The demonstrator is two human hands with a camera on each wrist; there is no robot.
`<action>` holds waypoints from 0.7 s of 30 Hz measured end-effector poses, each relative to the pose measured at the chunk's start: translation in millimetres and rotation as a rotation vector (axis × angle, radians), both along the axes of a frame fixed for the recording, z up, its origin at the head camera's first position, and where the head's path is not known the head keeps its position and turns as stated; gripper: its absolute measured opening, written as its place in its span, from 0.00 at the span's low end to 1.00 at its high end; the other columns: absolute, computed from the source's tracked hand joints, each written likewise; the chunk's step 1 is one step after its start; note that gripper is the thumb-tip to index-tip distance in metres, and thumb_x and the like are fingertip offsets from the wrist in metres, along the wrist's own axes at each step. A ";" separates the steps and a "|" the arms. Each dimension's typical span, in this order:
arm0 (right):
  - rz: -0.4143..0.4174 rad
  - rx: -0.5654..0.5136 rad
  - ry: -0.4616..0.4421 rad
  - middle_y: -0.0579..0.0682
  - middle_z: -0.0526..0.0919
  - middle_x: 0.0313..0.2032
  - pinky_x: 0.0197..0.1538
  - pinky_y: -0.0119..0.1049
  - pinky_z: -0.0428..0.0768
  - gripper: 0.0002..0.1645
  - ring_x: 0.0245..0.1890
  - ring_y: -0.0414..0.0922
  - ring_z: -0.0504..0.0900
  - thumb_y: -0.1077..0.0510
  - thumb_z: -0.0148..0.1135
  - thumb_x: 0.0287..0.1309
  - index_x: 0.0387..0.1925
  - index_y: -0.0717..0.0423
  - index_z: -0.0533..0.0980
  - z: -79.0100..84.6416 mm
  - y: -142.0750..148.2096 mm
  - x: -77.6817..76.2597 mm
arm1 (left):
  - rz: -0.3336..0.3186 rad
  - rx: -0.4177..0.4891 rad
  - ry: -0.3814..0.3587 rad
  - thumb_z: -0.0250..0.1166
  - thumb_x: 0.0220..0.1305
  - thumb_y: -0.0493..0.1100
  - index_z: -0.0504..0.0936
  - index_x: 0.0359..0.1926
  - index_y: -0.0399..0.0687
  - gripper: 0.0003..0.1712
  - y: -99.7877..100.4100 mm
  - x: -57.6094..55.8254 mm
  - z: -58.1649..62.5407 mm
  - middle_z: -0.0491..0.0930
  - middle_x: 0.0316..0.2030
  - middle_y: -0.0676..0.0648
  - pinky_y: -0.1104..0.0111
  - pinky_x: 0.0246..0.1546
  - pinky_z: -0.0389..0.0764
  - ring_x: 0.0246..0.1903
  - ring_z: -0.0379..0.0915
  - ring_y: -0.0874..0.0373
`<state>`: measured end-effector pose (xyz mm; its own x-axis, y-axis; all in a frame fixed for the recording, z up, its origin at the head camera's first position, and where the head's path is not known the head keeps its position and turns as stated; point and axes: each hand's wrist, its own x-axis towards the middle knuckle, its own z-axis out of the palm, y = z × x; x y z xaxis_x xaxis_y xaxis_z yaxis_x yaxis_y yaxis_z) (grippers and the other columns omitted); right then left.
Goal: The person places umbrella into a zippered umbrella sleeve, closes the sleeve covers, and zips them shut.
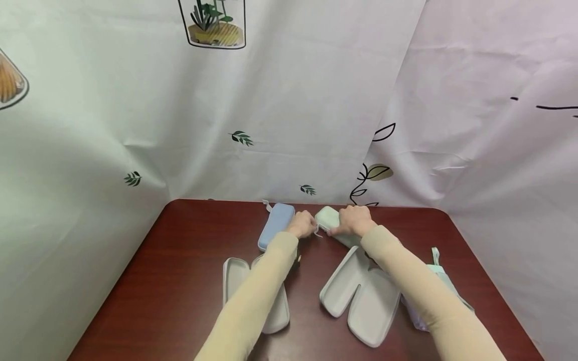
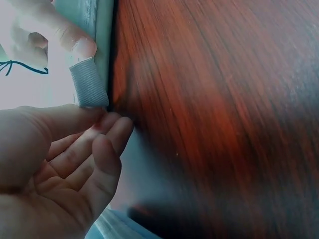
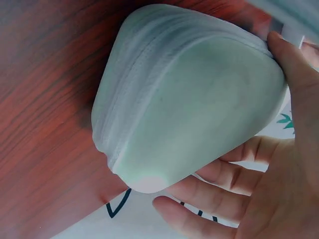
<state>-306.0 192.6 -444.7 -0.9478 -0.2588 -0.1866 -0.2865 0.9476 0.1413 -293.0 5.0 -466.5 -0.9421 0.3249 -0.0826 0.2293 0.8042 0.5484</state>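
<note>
A pale green zip case point(image 1: 327, 216) lies near the back edge of the table, and its rounded end with the zip band fills much of the right wrist view. My right hand point(image 1: 355, 220) grips this case, thumb on the near side and fingers along the other. A short grey fabric tab point(image 2: 89, 82) sticks out from the case's edge. My left hand point(image 2: 65, 159) pinches that tab between thumb and fingertips, the right thumb touching close to its base. Just left of my left hand point(image 1: 303, 224) lies a blue case point(image 1: 278, 220) with a light loop.
Two light grey cases lie spread open on the table point(image 1: 171, 281): one point(image 1: 276, 316) partly under my left forearm, the other point(image 1: 375, 306) beside my right forearm. A mint and lilac pouch point(image 1: 439, 271) with a loop is at the right. A printed white curtain point(image 1: 289, 100) hangs behind.
</note>
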 end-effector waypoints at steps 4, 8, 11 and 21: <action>-0.029 -0.018 0.027 0.55 0.81 0.31 0.28 0.48 0.75 0.45 0.29 0.51 0.78 0.17 0.57 0.42 0.32 0.55 0.79 -4.1 2.0 0.4 | 0.012 0.030 -0.045 0.58 0.64 0.34 0.87 0.38 0.41 0.10 -2.9 -0.6 5.2 0.77 0.17 0.51 0.72 0.22 0.74 0.17 0.72 0.61; -0.083 -0.028 0.039 0.53 0.79 0.27 0.26 0.46 0.74 0.44 0.26 0.50 0.77 0.17 0.53 0.45 0.27 0.54 0.78 -5.7 4.8 3.0 | 0.031 0.055 -0.064 0.58 0.67 0.36 0.83 0.49 0.37 0.13 -5.9 -1.0 12.9 0.79 0.26 0.47 0.68 0.25 0.76 0.18 0.74 0.59; -0.114 -0.036 0.046 0.55 0.80 0.28 0.25 0.47 0.74 0.44 0.27 0.52 0.78 0.18 0.52 0.47 0.30 0.56 0.78 -3.9 4.5 5.6 | 0.036 0.064 -0.063 0.57 0.69 0.37 0.81 0.51 0.37 0.14 -8.2 -0.8 18.4 0.79 0.29 0.46 0.68 0.25 0.76 0.19 0.74 0.58; -0.275 -0.042 0.019 0.71 0.78 0.48 0.28 0.60 0.77 0.53 0.38 0.65 0.80 0.20 0.49 0.53 0.54 0.64 0.76 -2.2 -6.1 10.7 | 0.032 0.053 -0.053 0.57 0.70 0.39 0.79 0.54 0.38 0.15 -16.0 3.8 29.1 0.81 0.45 0.41 0.64 0.34 0.77 0.20 0.75 0.57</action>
<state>-295.3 186.5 -447.0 -0.9868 0.0015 -0.1622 -0.0154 0.9945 0.1032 -289.2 -10.9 -437.4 -0.9469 0.2999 -0.1163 0.1734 0.7803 0.6009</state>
